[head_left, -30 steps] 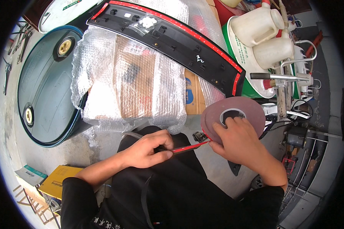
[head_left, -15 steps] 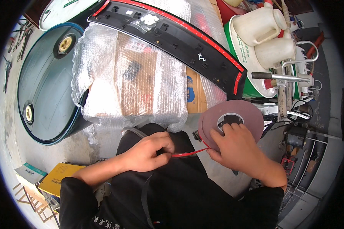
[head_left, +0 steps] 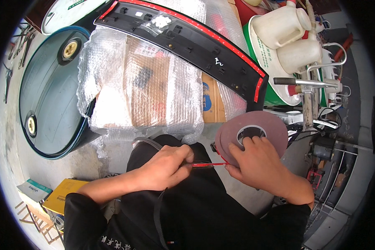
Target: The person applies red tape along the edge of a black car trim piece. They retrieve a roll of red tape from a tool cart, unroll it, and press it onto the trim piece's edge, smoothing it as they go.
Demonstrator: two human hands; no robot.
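In my right hand (head_left: 260,162) is a large roll of red-backed adhesive tape (head_left: 275,125), with fingers hooked in its core and the thumb pinching at its rim. A short red tape strip (head_left: 214,164) runs taut from the roll to my left hand (head_left: 168,166), whose thumb and forefinger are closed on it. A curved greyish strip (head_left: 148,142) shows behind the left hand; whether it joins the tape, I cannot tell. Beyond lies a long, curved black trim panel (head_left: 191,52), clips facing up, with red-backed tape along its far edge and right end.
A cardboard box under bubble wrap (head_left: 150,96) supports the panel. On the left is a blue drum (head_left: 50,96). Cream plastic jugs (head_left: 281,27) stand on a white-and-green drum (head_left: 258,50) at right, near a metal lever with a dark grip (head_left: 285,81). A yellow box (head_left: 66,195) sits lower left.
My left hand has shifted slightly right and up, and the tape between the hands has gone from sagging to straight. The right hand and the roll have hardly moved.
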